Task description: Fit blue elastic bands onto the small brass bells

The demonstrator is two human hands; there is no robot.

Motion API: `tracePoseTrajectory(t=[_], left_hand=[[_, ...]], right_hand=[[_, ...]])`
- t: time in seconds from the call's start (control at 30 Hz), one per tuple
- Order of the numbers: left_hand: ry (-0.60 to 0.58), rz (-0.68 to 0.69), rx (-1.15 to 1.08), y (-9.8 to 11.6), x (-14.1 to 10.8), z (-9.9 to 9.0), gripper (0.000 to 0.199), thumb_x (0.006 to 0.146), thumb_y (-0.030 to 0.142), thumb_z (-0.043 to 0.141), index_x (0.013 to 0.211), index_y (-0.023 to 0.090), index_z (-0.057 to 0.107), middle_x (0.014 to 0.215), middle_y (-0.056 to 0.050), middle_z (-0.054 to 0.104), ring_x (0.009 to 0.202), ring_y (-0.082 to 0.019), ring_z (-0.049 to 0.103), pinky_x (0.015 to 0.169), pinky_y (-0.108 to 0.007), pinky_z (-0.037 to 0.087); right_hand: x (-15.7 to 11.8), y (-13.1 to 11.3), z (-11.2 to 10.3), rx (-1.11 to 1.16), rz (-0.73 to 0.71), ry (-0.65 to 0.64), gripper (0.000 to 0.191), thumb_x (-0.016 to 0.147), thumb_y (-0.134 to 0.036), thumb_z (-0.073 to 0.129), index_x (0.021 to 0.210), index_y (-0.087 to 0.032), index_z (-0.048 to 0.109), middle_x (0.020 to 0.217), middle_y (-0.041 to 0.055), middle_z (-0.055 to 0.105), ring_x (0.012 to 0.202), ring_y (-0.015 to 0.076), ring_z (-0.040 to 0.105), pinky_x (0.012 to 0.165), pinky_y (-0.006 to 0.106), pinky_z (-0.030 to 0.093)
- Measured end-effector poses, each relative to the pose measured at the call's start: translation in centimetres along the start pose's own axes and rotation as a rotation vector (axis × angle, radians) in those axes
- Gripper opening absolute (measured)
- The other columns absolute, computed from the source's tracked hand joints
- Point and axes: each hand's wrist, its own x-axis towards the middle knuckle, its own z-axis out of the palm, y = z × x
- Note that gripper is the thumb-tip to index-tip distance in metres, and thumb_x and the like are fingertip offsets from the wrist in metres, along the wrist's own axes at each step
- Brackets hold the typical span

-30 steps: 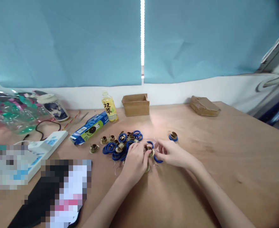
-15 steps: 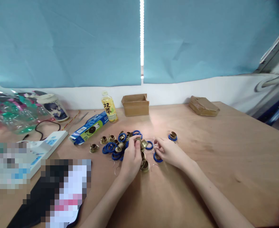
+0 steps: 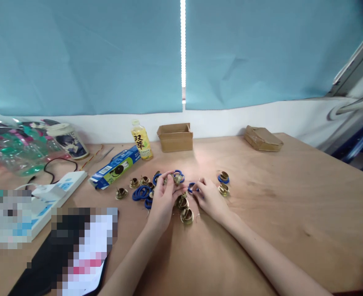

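My left hand [image 3: 163, 196] is closed around a brass-coloured metal part [image 3: 178, 179], holding it above a pile on the table. My right hand [image 3: 210, 198] pinches the edge of a blue ring [image 3: 193, 188] just to the right of it. Beneath and left of my left hand lie several blue rings [image 3: 142, 192] and flanged brass cups [image 3: 187, 216], partly hidden by the hand. Beyond my right hand are a brass cup seated on a blue ring [image 3: 224, 177] and another flanged brass cup [image 3: 224, 189]. A few thin wire rings lie near my fingers.
Behind the pile are a blue box [image 3: 115, 167], a yellow drink bottle [image 3: 142, 142] and an open cardboard box [image 3: 175, 137]. A brown package [image 3: 262, 139] lies at the back right. On the left are a power strip [image 3: 59, 191], a blurred-out phone, a cup and spray bottles.
My right hand has shifted left to a blue ring, and a brass cup now shows where it was. My left hand has moved slightly left and up with the brass part.
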Motion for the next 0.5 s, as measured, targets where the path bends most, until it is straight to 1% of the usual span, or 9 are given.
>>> tracePoseTrajectory(t=[0.1,0.17,0.23,0.3,0.37,0.5], left_hand=[[0.004,-0.043,-0.055,0.3,-0.1,0.1,0.041,0.082,0.044,0.069,0.109,0.019,0.051,0.094,-0.005,0.069,0.082,-0.017,0.073,0.086,-0.036,0.058],[0.004,-0.054,-0.063,0.5,-0.1,0.2,0.043,0.077,0.04,0.075,0.106,0.018,0.053,0.097,-0.005,0.07,0.088,-0.019,0.073,0.092,-0.038,0.056],[-0.006,-0.043,-0.043,0.6,-0.1,0.1,0.045,0.072,0.036,0.079,0.105,0.017,0.056,0.1,-0.007,0.07,0.093,-0.021,0.072,0.095,-0.04,0.054],[-0.018,-0.027,-0.006,0.4,-0.1,-0.1,0.045,0.07,0.034,0.081,0.104,0.016,0.058,0.1,-0.008,0.071,0.095,-0.022,0.071,0.093,-0.04,0.055],[-0.032,-0.024,0.036,0.2,-0.1,-0.2,0.045,0.068,0.034,0.082,0.103,0.016,0.06,0.097,-0.008,0.073,0.092,-0.021,0.072,0.088,-0.038,0.057],[-0.037,-0.006,0.129,0.0,-0.2,-0.1,0.048,0.061,0.028,0.085,0.102,0.016,0.062,0.095,-0.008,0.075,0.089,-0.021,0.072,0.083,-0.034,0.057]], right_hand=[[0.4,-0.3,-0.6,0.06,-0.025,0.166,0.01,0.089,-0.01,0.051,0.09,-0.018,0.058,0.095,0.0085,0.053,0.092,0.0226,0.054,0.084,0.037,0.046],[0.6,-0.8,-1.3,0.095,-0.057,0.266,0.009,0.091,-0.013,0.05,0.094,-0.019,0.057,0.103,0.0112,0.053,0.103,0.0252,0.054,0.091,0.042,0.045],[0.6,-1.3,-1.9,0.142,-0.095,0.325,0.011,0.093,-0.014,0.048,0.097,-0.021,0.055,0.113,0.0125,0.054,0.115,0.0265,0.053,0.097,0.044,0.044],[0.4,-1.7,-2.3,0.188,-0.129,0.359,0.012,0.094,-0.014,0.046,0.1,-0.022,0.053,0.119,0.0126,0.056,0.121,0.0256,0.052,0.1,0.045,0.043],[0.1,-2.1,-2.4,0.215,-0.163,0.374,0.013,0.096,-0.015,0.045,0.104,-0.022,0.051,0.123,0.0122,0.059,0.123,0.0242,0.054,0.102,0.044,0.043],[-0.5,-2.8,-2.4,0.22,-0.247,0.371,0.019,0.096,-0.015,0.045,0.112,-0.023,0.05,0.129,0.0115,0.059,0.125,0.0231,0.054,0.103,0.044,0.044]])
